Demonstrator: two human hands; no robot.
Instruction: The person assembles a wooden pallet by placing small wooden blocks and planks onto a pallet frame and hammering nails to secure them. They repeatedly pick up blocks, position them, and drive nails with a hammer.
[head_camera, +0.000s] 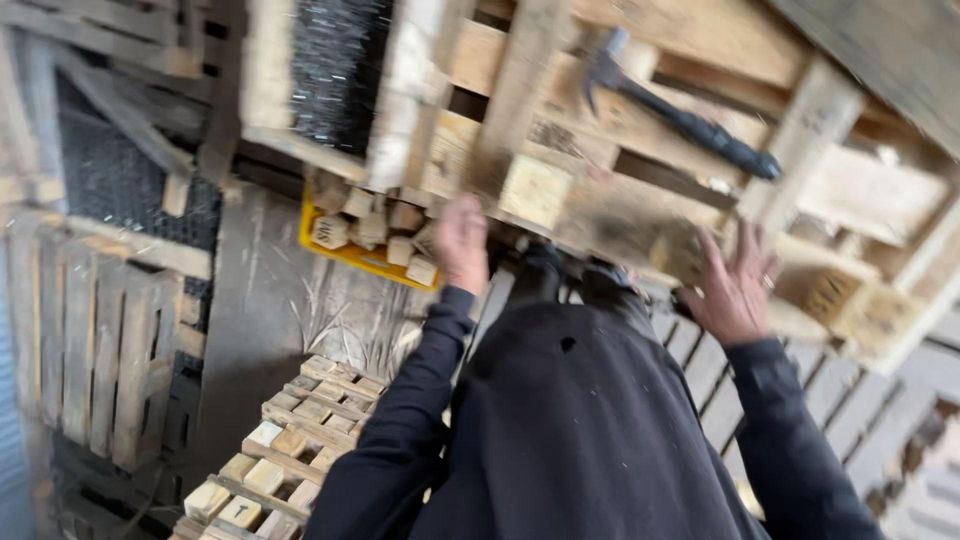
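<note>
**Both hands on a raised pallet**

Gripping is only partly shown: the left hand (461, 243) presses against the lower edge of the pallet (560, 130) at centre frame, its fingers hidden behind the wood, so I cannot tell whether they curl round the board. At centre right, the right hand (735, 285) is spread open, fingers splayed, flat against or just beside a corner block; motion blur hides the contact.

Filling the upper half of the frame, the pallet is tilted and off the ground. A hammer (680, 115) with a black handle lies on its boards at upper right. Below it, left of centre, a yellow crate (345, 250) holds wood blocks (375, 225). More blocks sit in rows at the lower left, and another pallet (95, 350) stands at the left edge.

As a judgement, the lift looks mid-way: the pallet is up but not yet set anywhere, and the hammer rests unused.
</note>
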